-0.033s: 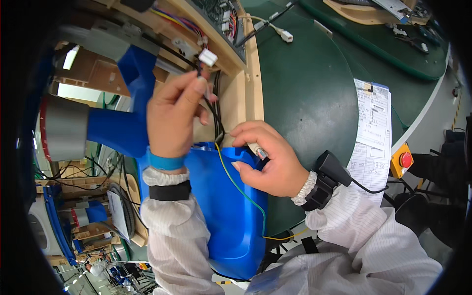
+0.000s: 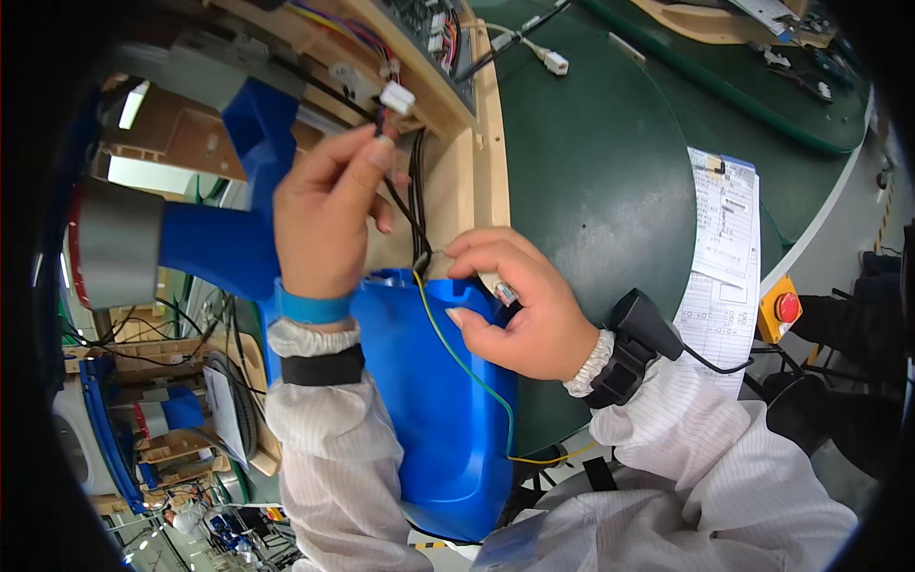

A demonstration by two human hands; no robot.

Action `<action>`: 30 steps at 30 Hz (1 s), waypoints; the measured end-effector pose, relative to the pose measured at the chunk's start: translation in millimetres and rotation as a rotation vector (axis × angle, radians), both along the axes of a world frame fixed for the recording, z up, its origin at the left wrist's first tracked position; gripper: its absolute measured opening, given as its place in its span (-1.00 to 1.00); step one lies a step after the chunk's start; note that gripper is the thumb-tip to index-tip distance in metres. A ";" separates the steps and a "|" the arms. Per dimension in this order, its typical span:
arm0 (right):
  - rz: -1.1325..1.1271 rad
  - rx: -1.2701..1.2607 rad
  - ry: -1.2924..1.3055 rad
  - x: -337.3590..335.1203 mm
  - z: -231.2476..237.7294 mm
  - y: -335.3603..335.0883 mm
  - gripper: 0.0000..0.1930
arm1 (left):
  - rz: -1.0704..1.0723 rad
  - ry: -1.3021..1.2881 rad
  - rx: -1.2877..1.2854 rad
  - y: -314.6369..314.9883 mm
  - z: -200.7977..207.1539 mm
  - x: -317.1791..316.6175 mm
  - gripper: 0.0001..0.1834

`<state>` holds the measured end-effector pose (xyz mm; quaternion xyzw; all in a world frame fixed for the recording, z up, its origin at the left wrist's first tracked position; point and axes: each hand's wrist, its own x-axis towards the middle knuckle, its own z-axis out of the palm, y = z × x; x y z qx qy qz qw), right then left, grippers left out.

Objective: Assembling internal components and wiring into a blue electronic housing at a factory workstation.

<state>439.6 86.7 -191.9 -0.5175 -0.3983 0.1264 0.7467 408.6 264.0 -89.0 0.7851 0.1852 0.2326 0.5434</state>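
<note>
Wires (image 2: 385, 118) by the white connector (image 2: 397, 98) sit pinched in the left hand (image 2: 322, 214).

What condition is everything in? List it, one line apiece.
Left grip: pinching thin purple-red wires.
Right grip: loosely curled around small whitish connector.
White rectangular plastic connector: mated or not, cannot tell.
White plastic plug on dark-green tabletop: unplugged.
Slim yellow-green wire: slack.
Round red button: pressed or not, unclear.
White printed sheets: overlapping.

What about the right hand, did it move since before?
No, the right hand shows no clear shift against the wooden rail, either way.
</note>
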 end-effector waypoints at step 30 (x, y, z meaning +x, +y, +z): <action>-0.107 -0.219 -0.064 5.0 -11.9 8.5 -0.69 | 0.091 0.369 0.305 59.1 -61.5 54.5 -0.63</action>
